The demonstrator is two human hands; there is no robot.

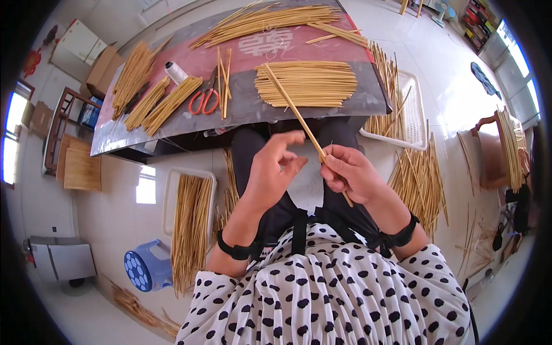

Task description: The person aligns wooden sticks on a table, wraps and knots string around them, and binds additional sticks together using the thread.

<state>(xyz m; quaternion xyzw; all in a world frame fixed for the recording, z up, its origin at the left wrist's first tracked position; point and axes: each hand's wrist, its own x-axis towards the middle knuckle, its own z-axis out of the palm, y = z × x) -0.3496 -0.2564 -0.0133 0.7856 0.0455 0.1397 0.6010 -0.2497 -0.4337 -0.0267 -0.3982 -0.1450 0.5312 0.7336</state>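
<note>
Between thumb and fingers, my right hand [347,169] grips a straw-coloured stalk [290,104] that slants up and left over my lap, its far end above the table edge. My left hand [276,169] is beside the stalk, apart from it, its fingers bent and spread with nothing in them. Beyond the stalk, a flat mat of stalks [310,84], laid side by side, rests on the table [241,106]. Loose white thread [276,46] curls behind that mat. Left of it lie a few short stalks [224,86] and red-handled scissors [204,100].
A thread cone [176,73] stands among stalk bundles [172,106] at the table's left. More stalks [270,23] lie at the back. White baskets [411,109] of stalks flank me on the floor, with a blue stool [146,267] at left and loose stalks [422,181] at right.
</note>
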